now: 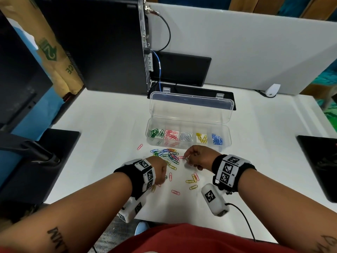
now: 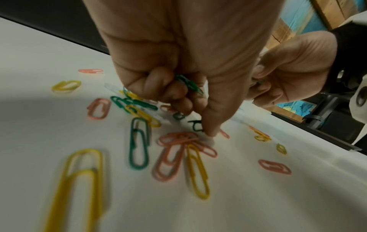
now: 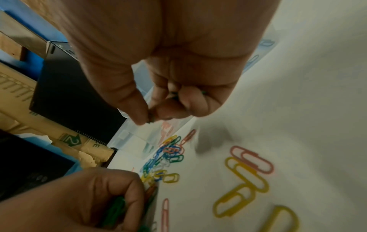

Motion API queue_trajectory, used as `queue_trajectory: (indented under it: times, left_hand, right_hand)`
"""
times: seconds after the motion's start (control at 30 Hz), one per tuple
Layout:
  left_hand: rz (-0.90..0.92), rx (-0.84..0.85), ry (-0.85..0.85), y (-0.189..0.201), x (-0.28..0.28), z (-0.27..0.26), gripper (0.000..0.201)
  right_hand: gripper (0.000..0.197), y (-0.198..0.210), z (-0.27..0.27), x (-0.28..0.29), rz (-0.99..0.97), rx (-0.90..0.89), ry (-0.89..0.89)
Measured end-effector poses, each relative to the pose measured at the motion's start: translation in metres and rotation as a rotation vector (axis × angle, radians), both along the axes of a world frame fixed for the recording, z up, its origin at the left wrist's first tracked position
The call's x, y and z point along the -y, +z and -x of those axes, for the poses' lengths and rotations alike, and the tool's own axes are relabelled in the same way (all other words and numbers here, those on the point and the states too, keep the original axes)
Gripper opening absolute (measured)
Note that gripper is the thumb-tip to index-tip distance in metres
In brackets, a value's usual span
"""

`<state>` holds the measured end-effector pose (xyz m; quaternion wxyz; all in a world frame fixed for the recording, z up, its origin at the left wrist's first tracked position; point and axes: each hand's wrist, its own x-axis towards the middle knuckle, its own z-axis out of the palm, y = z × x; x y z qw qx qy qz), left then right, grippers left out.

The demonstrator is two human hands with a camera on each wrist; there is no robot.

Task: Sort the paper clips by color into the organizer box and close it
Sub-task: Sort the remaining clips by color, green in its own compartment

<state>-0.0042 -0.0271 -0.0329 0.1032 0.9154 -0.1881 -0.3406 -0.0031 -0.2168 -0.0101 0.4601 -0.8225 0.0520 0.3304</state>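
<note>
A clear organizer box (image 1: 226, 141) stands with its lid (image 1: 191, 110) up; its compartments hold green, pink, white, yellow and blue clips from left to right. A mixed pile of paper clips (image 1: 168, 156) lies in front of it. My left hand (image 1: 160, 170) is at the pile's near left; its curled fingers hold green paper clips (image 2: 189, 84) while one fingertip (image 2: 211, 132) presses the table beside a dark green clip (image 2: 196, 125). My right hand (image 1: 188, 158) hovers at the pile's right edge, thumb and finger pinching a small clip (image 3: 151, 120) of unclear colour.
Loose yellow and pink clips (image 1: 193, 179) lie scattered between my wrists, and one pink clip (image 1: 139, 147) sits left of the pile. A black computer tower (image 1: 102, 44) and cables stand behind the box. Black monitor bases (image 1: 54, 161) flank the white desk.
</note>
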Motion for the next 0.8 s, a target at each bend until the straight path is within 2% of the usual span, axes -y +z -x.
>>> queue_trajectory:
  times: [0.13, 0.23, 0.37, 0.47, 0.53, 0.63, 0.8]
  left_hand:
    - [0.042, -0.033, 0.012, 0.002, -0.002, -0.004, 0.028]
    - [0.129, -0.025, 0.085, 0.008, -0.006, -0.008, 0.027]
    - [0.335, -0.087, 0.337, 0.022, -0.018, -0.022, 0.021]
    - [0.558, -0.317, 0.653, 0.036, -0.022, -0.035, 0.015]
    - [0.684, -0.409, 0.823, 0.046, -0.025, -0.042, 0.016]
    - [0.846, -0.453, 0.962, 0.056, -0.030, -0.054, 0.024]
    - [0.954, -0.516, 1.112, 0.063, -0.036, -0.075, 0.024]
  right_hand:
    - [0.025, 0.008, -0.004, -0.005, -0.078, -0.056, -0.032]
    - [0.024, 0.013, -0.008, -0.008, -0.174, -0.114, -0.164]
    - [0.026, 0.018, -0.017, -0.013, -0.307, -0.221, -0.330]
    - [0.024, 0.025, -0.026, -0.020, -0.420, -0.266, -0.424]
    - [0.025, 0.030, -0.034, -0.026, -0.492, -0.303, -0.460]
    - [0.028, 0.036, -0.046, -0.034, -0.574, -0.354, -0.522]
    - [0.031, 0.040, -0.063, -0.048, -0.655, -0.387, -0.594]
